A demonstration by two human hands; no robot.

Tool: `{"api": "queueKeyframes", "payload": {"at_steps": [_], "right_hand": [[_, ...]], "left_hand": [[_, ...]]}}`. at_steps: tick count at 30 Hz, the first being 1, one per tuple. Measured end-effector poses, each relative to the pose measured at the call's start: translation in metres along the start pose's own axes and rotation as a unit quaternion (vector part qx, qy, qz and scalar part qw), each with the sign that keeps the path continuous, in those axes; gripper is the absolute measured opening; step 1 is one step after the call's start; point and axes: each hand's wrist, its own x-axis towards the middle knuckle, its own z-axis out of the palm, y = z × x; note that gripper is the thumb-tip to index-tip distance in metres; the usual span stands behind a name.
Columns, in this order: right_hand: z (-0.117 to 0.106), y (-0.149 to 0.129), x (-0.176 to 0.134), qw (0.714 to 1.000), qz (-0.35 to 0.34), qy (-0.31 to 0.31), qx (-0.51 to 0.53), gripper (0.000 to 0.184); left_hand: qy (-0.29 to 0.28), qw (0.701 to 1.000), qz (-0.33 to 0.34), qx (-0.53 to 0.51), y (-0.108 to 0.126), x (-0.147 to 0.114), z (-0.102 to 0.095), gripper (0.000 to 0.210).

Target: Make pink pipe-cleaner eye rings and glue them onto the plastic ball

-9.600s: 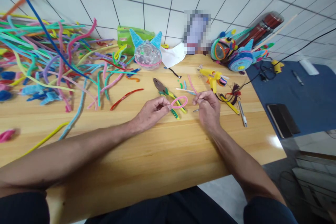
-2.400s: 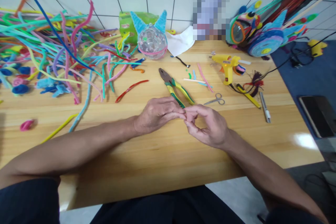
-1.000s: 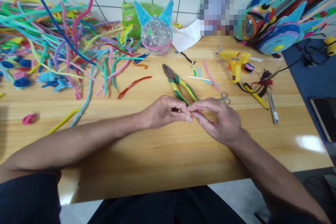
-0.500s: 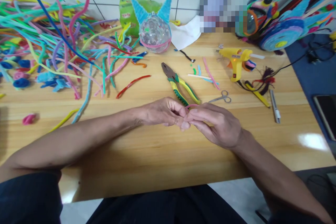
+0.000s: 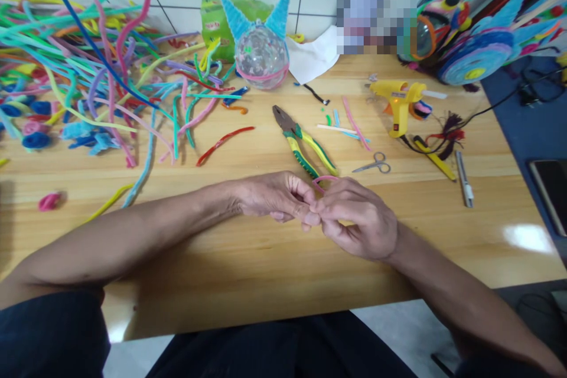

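Note:
My left hand (image 5: 283, 196) and my right hand (image 5: 361, 215) meet at their fingertips above the near middle of the table. Both are closed on a pink pipe cleaner (image 5: 326, 178), which shows as a thin curved loop behind the fingers; its rest is hidden by them. Just beyond the hands lie pliers (image 5: 305, 144) with yellow-green handles. Small scissors (image 5: 374, 164) rest to the right of them. A clear ball with two blue pointed ears (image 5: 262, 53) and a pink band stands farther back.
A heap of coloured pipe cleaners (image 5: 88, 71) covers the back left. At the right lie a yellow glue gun (image 5: 396, 100), a yellow cutter (image 5: 436, 159) and a grey cutter (image 5: 464, 180). Finished-looking colourful figures (image 5: 476, 62) stand at the back right. A phone (image 5: 551, 192) lies at the edge.
Both hands have come slightly nearer to me, and the right fingers have curled more. More of the pink loop and the scissors now shows.

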Motion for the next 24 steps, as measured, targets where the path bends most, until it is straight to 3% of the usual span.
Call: {"api": "queueKeyframes", "payload": {"at_steps": [7,11,14,17,20,22,24], "right_hand": [[0.003,-0.004,0.002,0.998,0.048,0.027,0.023,0.027],[0.001,-0.002,0.0,0.995,0.073,0.065,0.012,0.024],[0.001,0.004,-0.004,0.99,0.089,0.107,-0.035,0.019],[-0.005,0.013,-0.004,0.981,0.089,0.14,-0.102,0.014],[-0.026,0.023,-0.001,0.969,0.12,0.128,-0.174,0.012],[-0.046,0.031,-0.001,0.96,0.162,0.076,-0.214,0.012],[-0.067,0.042,-0.006,0.949,0.193,0.006,-0.251,0.013]], "left_hand": [[0.026,0.996,0.054,0.06,0.002,0.0,0.003,0.037],[0.081,0.985,0.101,0.118,0.001,-0.001,0.002,0.034],[0.134,0.959,0.177,0.175,-0.004,-0.001,0.003,0.029],[0.195,0.897,0.276,0.283,-0.011,0.0,0.004,0.02],[0.241,0.798,0.378,0.403,-0.016,0.001,0.0,0.012],[0.245,0.739,0.427,0.46,-0.019,0.002,-0.004,0.01],[0.24,0.7,0.45,0.5,-0.02,0.003,-0.01,0.014]]}}
